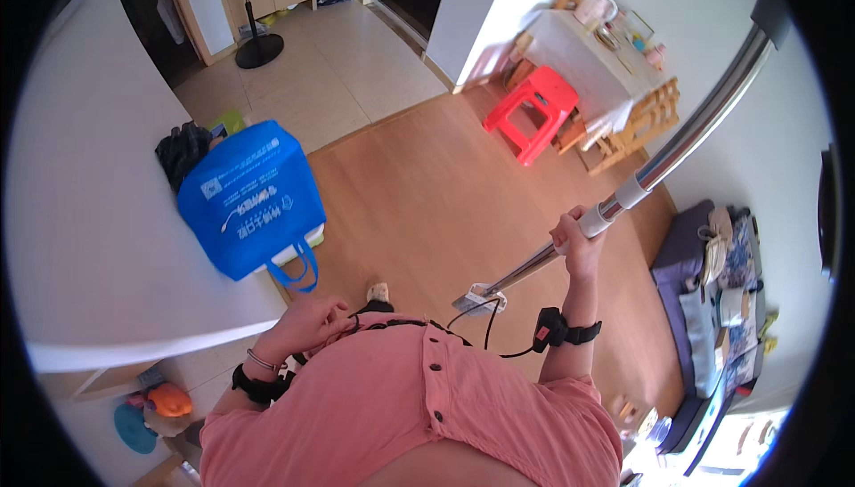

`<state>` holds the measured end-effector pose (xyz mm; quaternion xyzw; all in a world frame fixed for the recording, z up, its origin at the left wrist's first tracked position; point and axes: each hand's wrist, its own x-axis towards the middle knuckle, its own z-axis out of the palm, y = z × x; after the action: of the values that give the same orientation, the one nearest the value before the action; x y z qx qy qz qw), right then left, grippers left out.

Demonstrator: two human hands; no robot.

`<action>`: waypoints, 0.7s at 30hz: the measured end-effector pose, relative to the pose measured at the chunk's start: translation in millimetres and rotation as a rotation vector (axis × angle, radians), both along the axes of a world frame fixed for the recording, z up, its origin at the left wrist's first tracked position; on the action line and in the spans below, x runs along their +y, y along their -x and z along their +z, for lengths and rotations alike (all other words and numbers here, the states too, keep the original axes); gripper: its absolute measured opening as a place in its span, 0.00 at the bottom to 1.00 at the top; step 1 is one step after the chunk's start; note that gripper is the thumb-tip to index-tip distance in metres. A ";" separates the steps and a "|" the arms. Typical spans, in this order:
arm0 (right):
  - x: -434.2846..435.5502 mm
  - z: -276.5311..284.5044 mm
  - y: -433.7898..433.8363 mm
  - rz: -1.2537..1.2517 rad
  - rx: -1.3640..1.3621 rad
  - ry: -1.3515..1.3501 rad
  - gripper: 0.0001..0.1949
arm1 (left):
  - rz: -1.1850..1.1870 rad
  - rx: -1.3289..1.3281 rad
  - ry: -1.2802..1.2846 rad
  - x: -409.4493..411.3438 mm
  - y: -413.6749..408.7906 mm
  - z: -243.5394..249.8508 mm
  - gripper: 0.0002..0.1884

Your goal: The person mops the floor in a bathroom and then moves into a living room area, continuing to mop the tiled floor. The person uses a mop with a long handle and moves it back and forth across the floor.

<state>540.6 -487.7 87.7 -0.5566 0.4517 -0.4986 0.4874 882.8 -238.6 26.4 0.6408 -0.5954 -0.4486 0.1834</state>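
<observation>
A long metal pole (pixel 695 120) with light grey collars slants across the right side, and my right hand (pixel 580 238) grips it just below a collar. At the pole's lower end a flat mop head (pixel 479 299) with a white frame rests on the wood floor. The upper end runs up to a dark fitting near the picture's rim. My left hand (pixel 314 321) is at the waist of my pink shirt (pixel 374 393), its fingers curled loosely; whether they touch the cloth or the black cord there is unclear. Black straps with small devices are on both forearms.
A blue bag (pixel 257 200) with writing stands on the white surface (pixel 133 253) at left, beside a black plastic bag (pixel 182 148). Ahead are a red plastic stool (pixel 534 113), a cloth-covered table (pixel 574 46), and a black fan stand (pixel 259 51). A sofa (pixel 674 287) lines the right wall.
</observation>
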 end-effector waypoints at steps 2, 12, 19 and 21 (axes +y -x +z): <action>-59.7 5.5 -17.4 -0.007 0.022 0.004 0.08 | 0.009 -0.040 0.057 -55.2 -18.2 -5.9 0.15; -357.4 -39.9 -91.0 0.071 0.016 0.077 0.07 | -0.031 -0.229 0.138 -319.0 -84.5 -9.6 0.15; -558.8 -43.7 -199.4 0.303 0.007 0.040 0.07 | 0.138 -0.231 0.031 -477.3 -113.2 -7.4 0.16; -610.2 -46.8 -240.7 0.356 -0.036 0.039 0.06 | 0.192 -0.202 0.004 -516.2 -131.0 -6.8 0.16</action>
<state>781.3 -1097.9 40.9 -0.6281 0.3273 -0.4231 0.5651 1013.8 -754.8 19.7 0.7364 -0.5478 -0.3607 0.1658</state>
